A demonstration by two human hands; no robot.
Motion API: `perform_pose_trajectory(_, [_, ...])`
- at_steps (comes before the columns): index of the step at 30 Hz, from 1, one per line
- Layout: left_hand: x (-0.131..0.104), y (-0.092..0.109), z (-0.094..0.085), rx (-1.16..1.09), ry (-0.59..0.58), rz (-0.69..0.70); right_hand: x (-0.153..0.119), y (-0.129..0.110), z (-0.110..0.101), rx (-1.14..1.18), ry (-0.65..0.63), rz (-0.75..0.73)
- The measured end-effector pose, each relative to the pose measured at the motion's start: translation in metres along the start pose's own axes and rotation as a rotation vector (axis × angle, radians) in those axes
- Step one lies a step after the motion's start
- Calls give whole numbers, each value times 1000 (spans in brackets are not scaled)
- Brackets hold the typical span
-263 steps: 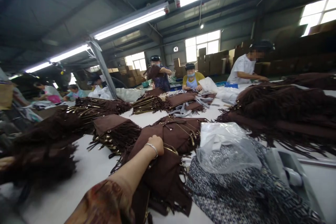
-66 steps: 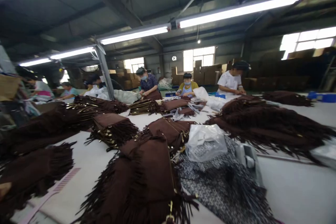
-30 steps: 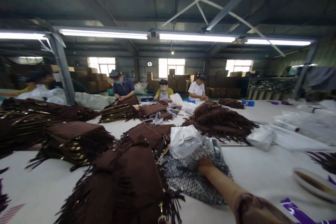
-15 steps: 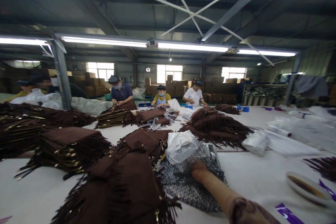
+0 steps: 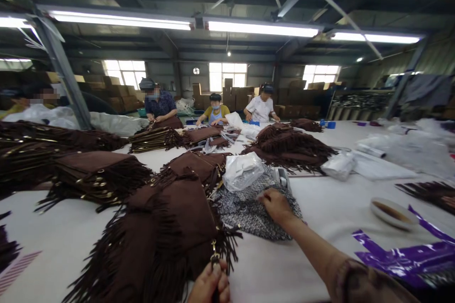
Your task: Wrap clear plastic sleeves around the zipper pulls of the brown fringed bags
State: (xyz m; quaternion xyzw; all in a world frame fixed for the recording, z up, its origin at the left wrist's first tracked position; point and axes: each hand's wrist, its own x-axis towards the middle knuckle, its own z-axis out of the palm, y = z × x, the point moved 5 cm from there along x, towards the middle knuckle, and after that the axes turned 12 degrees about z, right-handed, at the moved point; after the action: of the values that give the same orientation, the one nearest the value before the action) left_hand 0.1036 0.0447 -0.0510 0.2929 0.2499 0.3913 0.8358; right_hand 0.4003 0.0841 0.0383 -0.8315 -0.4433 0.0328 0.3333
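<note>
At the bottom edge, my left hand (image 5: 209,284) is closed round a dark brown strap, just below its gold clasp (image 5: 213,247). The clasp lies against the edge of a brown fringed bag (image 5: 188,213). My right hand (image 5: 277,206) is over a black-and-white tweed cloth (image 5: 245,215), its fingertips pinched together. Something small and pale shows at those fingertips, too small to name. A clear plastic bag (image 5: 243,170) rests on the far part of the cloth, close to my right hand.
Stacked brown fringed bags (image 5: 99,165) fill the left, with another fringed pile (image 5: 291,147) behind the cloth. A tape roll (image 5: 393,213) and purple-printed plastic (image 5: 401,255) lie at right. Several people work across the white table (image 5: 320,208), one in a white shirt (image 5: 261,108).
My left hand has come into view at the bottom, holding the strap. My right hand has lifted a little from the tweed cloth. The camera view has tilted down.
</note>
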Motion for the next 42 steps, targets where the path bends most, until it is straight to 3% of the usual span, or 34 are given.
perform_pose_trajectory(4, [-10, 8, 8, -3, 63, -30, -44, 14, -11, 134, -72, 76])
perform_pose_trajectory(7, [-14, 14, 13, -9, 100, -35, -90, 11, -8, 584, -297, 248])
perform_pose_trajectory(10, [-14, 20, 19, 7, 110, -19, -132, -12, 0, 948, -529, 409])
perform_pose_trajectory(14, [-12, 29, 28, 96, 49, 59, -159, -45, 12, 958, -683, 468])
perform_pose_trajectory(18, [-11, 26, 32, 272, -3, 52, -162, -66, 22, 960, -779, 431])
perform_pose_trajectory(23, [-10, 23, 28, 334, 127, 78, -154, -80, 19, 1129, -711, 351])
perform_pose_trajectory(26, [-11, 21, 28, 316, 192, 91, -155, -89, 25, 1069, -728, 285])
perform_pose_trajectory(29, [-11, 18, 30, 343, 196, 79, -154, -84, 38, 980, -600, 384])
perform_pose_trajectory(32, [-13, 17, 29, 340, 199, 63, -146, -74, 43, 1083, -446, 492])
perform_pose_trajectory(36, [-23, 22, 29, 290, 157, 12, -130, -69, 29, 1127, -395, 438])
perform_pose_trajectory(42, [-54, 40, 27, 208, -47, -186, -126, -60, -12, 759, -399, 289])
